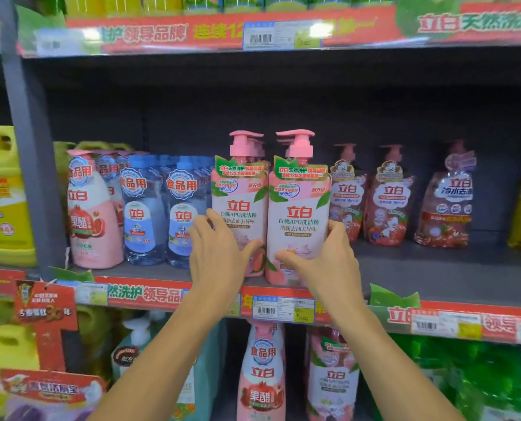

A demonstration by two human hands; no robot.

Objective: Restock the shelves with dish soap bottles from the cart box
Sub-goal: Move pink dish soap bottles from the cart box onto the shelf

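Observation:
Two pink pump-top dish soap bottles stand upright side by side at the front of the middle shelf [435, 278]. My left hand [216, 250] wraps the lower front of the left bottle [241, 192], fingers on its left side and thumb across its front. My right hand [329, 256] grips the right bottle [298, 202] from its right side, thumb across the lower label. More pink pump heads show right behind both bottles. The cart box is out of view.
Blue clear bottles [145, 214] and a pink pomegranate bottle [90, 214] stand to the left, red refill pouches [386, 205] to the right. Yellow jugs [0, 196] fill the far left bay. Bare grey shelf lies in front of the pouches. More bottles stand on the shelf below.

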